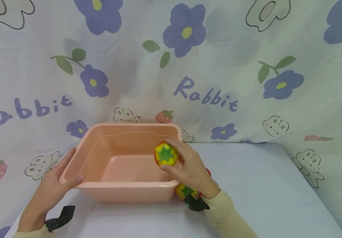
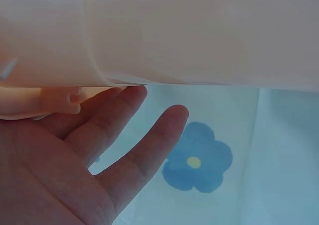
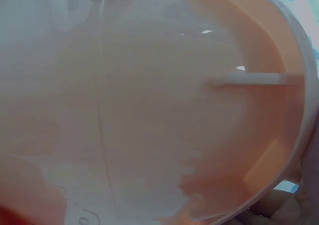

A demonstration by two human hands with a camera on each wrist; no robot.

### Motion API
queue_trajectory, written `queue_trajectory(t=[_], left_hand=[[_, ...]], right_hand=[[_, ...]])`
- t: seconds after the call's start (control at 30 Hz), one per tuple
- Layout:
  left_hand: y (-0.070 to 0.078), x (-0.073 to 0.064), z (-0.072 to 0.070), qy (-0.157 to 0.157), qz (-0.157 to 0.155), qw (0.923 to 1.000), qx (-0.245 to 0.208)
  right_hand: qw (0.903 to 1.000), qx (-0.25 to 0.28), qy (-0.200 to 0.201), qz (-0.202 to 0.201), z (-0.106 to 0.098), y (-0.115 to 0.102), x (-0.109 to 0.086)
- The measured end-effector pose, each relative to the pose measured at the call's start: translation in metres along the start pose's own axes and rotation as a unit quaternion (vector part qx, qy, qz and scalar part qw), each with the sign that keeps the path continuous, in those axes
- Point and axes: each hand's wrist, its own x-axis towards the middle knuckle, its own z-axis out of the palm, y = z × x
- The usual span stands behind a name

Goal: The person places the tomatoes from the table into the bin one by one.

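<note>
A pink plastic basin [image 1: 129,185] stands tilted on the table. My left hand [image 1: 50,190] grips its left rim, thumb over the edge and fingers outside. In the left wrist view, the left fingers [image 2: 149,160] reach under the basin's rim, beside its outer wall [image 2: 199,41]. My right hand [image 1: 191,165] pinches a yellow-red toy fruit [image 1: 166,154] with a green star-shaped calyx, between thumb and fingers above the basin's right side. The right wrist view is filled by the basin wall [image 3: 149,110]; part of the hand shows at lower right.
A similar yellow toy fruit [image 1: 185,190] lies on the table beside the basin, partly hidden by the right wrist. Something red [image 1: 209,172] shows behind that wrist. A white table [image 1: 266,191] extends right, with a patterned cloth [image 1: 218,66] hanging behind.
</note>
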Motion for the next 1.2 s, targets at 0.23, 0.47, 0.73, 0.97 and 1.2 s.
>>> queue_trajectory(t=[0.23,0.47,0.73,0.97,1.2], left_hand=[[0.000,0.000,0.001,0.004,0.001,1.0000,0.002],[-0.001,0.001,0.000,0.002,0.012,0.9999,-0.010],[-0.001,0.001,-0.001,-0.004,0.008,0.9999,-0.013],[0.000,0.001,0.000,-0.007,0.003,0.9996,-0.029],[-0.002,0.001,-0.001,-0.003,0.015,0.9998,-0.012]], right_hand=[[0.9995,-0.028,-0.001,0.012,-0.008,0.001,0.000],[0.9981,-0.054,0.023,0.016,-0.022,0.008,-0.005],[0.9977,-0.052,0.035,0.025,-0.035,0.021,-0.013],[0.9965,-0.058,0.040,0.045,-0.042,0.033,-0.023],[0.9947,-0.063,0.043,0.068,-0.048,0.046,-0.035]])
